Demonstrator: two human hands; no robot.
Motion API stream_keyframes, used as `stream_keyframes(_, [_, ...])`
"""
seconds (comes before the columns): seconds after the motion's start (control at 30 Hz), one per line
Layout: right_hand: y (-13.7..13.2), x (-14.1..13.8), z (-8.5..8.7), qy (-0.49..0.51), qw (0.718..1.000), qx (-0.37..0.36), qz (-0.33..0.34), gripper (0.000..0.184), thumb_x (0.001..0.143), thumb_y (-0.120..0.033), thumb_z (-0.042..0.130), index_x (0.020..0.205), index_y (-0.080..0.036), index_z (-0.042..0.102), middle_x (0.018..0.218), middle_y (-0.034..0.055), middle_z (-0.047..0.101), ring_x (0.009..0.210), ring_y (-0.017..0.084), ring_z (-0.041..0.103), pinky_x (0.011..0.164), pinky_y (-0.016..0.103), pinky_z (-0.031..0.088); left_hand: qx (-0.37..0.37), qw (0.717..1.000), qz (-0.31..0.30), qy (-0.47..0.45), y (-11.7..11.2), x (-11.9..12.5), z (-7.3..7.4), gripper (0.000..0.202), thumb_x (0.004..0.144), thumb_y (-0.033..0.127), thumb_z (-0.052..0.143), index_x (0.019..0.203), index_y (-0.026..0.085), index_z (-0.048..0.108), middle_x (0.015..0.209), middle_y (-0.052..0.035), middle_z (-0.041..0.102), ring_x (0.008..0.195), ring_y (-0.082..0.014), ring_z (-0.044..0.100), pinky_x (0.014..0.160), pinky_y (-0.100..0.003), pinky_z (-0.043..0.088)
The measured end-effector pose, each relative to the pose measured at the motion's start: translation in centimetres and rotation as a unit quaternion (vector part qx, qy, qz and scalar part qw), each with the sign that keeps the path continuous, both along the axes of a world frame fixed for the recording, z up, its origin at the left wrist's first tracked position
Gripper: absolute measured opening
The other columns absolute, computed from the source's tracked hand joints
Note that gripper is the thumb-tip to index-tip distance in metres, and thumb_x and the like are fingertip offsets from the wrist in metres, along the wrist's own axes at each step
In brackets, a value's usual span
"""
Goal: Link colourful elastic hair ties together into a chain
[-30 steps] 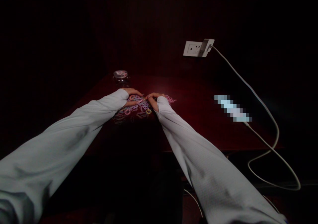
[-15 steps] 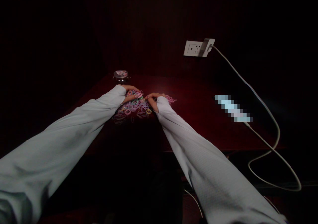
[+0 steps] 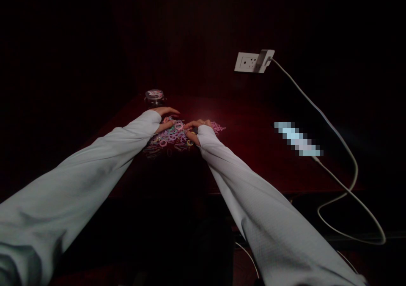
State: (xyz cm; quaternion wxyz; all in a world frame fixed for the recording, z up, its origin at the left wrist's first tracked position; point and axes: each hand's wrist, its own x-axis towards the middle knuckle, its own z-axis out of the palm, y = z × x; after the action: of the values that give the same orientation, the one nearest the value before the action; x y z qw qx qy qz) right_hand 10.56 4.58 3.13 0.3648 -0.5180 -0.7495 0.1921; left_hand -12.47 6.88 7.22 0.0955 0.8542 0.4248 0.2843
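Note:
A heap of small colourful elastic hair ties point(image 3: 171, 137), mostly purple and pink, lies on the dark red table. Over the heap's far left side, my left hand point(image 3: 165, 113) is open, its fingers stretched out and its thumb apart, touching the heap. A pale pink ring-shaped hair tie point(image 3: 179, 126) lies between my two hands. My right hand point(image 3: 198, 126) rests at the heap's right side with index finger and thumb apart, pointing left among the bands. Pink hair ties point(image 3: 218, 127) lie just right of it, and a yellow one point(image 3: 190, 142) is below its thumb.
A round clear container point(image 3: 154, 96) with a patterned top stands behind my left hand. On the right lies a blurred-out phone point(image 3: 298, 138) on a white cable point(image 3: 338, 129), which runs to a charger point(image 3: 267, 58) in the wall socket point(image 3: 248, 62). The table's front edge point(image 3: 247, 191) crosses below.
My left fingers have spread and the thumb has moved away from them. The pale pink ring now shows between the hands. My right index finger has straightened and parted from the thumb.

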Motion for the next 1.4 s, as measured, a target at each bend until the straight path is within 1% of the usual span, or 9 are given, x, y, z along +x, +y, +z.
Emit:
stream_keyframes(0.27, [0.0,-0.1,0.1,-0.03,0.999,0.001,-0.026,0.022,0.095,-0.032,0.078,0.115,-0.028,0.084,0.11,0.0044,0.073,0.115,0.028,0.053,0.106,0.04,0.04,0.064,0.995,-0.074,0.024,0.3,-0.1,0.6,0.041,0.103,0.053,0.06,0.119,0.024,0.083,0.127,-0.0113,0.082,0.119,-0.0275,0.076,0.112,-0.043,0.056])
stream_keyframes(0.37, [0.2,-0.1,-0.1,-0.048,0.999,-0.004,-0.019,0.022,0.094,-0.038,0.079,0.112,-0.028,0.086,0.112,0.0056,0.072,0.117,0.029,0.053,0.108,0.044,0.039,0.058,0.994,-0.074,0.064,1.0,-0.3,-0.1,0.04,0.098,0.057,0.067,0.119,0.027,0.084,0.127,-0.0092,0.082,0.119,-0.0281,0.076,0.11,-0.042,0.055])
stream_keyframes(0.43, [0.2,0.0,-0.1,-0.051,0.999,-0.004,-0.012,0.021,0.092,-0.039,0.08,0.108,-0.029,0.086,0.112,0.0052,0.072,0.116,0.029,0.052,0.107,0.045,0.039,0.048,0.994,-0.066,0.069,1.8,-0.3,-0.8,0.039,0.095,0.056,0.068,0.115,0.027,0.085,0.119,-0.0078,0.083,0.111,-0.0267,0.077,0.104,-0.039,0.056])
stream_keyframes(0.57, [0.0,-0.1,0.2,-0.055,0.998,-0.011,-0.015,0.019,0.088,-0.026,0.077,0.105,-0.028,0.086,0.112,0.0042,0.071,0.116,0.028,0.052,0.105,0.043,0.039,0.047,0.997,-0.045,0.039,2.7,-0.2,-1.7,0.035,0.096,0.053,0.066,0.106,0.024,0.085,0.103,-0.0076,0.084,0.097,-0.0243,0.077,0.093,-0.034,0.057])
stream_keyframes(0.73, [-0.2,0.0,0.5,-0.045,0.999,-0.015,-0.012,0.016,0.084,-0.025,0.077,0.098,-0.026,0.085,0.107,0.0037,0.072,0.113,0.027,0.052,0.105,0.042,0.038,0.05,0.997,-0.037,0.037,1.5,-0.2,-0.8,0.034,0.099,0.045,0.062,0.113,0.023,0.084,0.108,-0.0085,0.083,0.097,-0.0242,0.075,0.091,-0.035,0.057])
stream_keyframes(0.93, [0.1,0.1,0.1,-0.016,1.0,-0.009,-0.001,0.009,0.085,-0.022,0.076,0.091,-0.024,0.083,0.1,0.0025,0.073,0.109,0.025,0.054,0.102,0.039,0.039,0.077,0.995,-0.034,0.057,0.0,0.0,0.4,0.037,0.101,0.045,0.059,0.125,0.024,0.079,0.125,-0.0085,0.079,0.111,-0.0248,0.074,0.098,-0.036,0.057])
stream_keyframes(1.03, [0.3,0.0,0.0,0.003,1.0,-0.002,-0.004,0.002,0.086,-0.024,0.08,0.086,-0.024,0.082,0.095,0.0022,0.073,0.106,0.024,0.055,0.101,0.039,0.04,0.075,0.996,-0.025,0.048,-0.2,0.2,0.4,0.036,0.103,0.049,0.058,0.121,0.024,0.078,0.125,-0.0087,0.079,0.113,-0.0253,0.074,0.099,-0.037,0.056])
stream_keyframes(1.23, [0.4,-0.1,0.2,0.025,1.0,-0.003,-0.004,0.006,0.089,-0.024,0.081,0.083,-0.022,0.08,0.09,0.0014,0.072,0.102,0.023,0.057,0.103,0.04,0.041,0.085,0.996,0.002,0.019,0.0,0.5,0.3,0.04,0.108,0.053,0.049,0.106,0.023,0.075,0.12,-0.009,0.079,0.113,-0.026,0.072,0.105,-0.042,0.053])
stream_keyframes(1.4, [0.4,0.0,0.3,0.045,0.999,0.003,-0.003,0.007,0.09,-0.023,0.08,0.083,-0.022,0.079,0.091,0.0024,0.073,0.102,0.024,0.059,0.104,0.042,0.044,0.093,0.993,-0.01,0.075,0.1,0.2,0.6,0.037,0.106,0.055,0.054,0.108,0.024,0.076,0.123,-0.0088,0.079,0.118,-0.0283,0.071,0.105,-0.044,0.049])
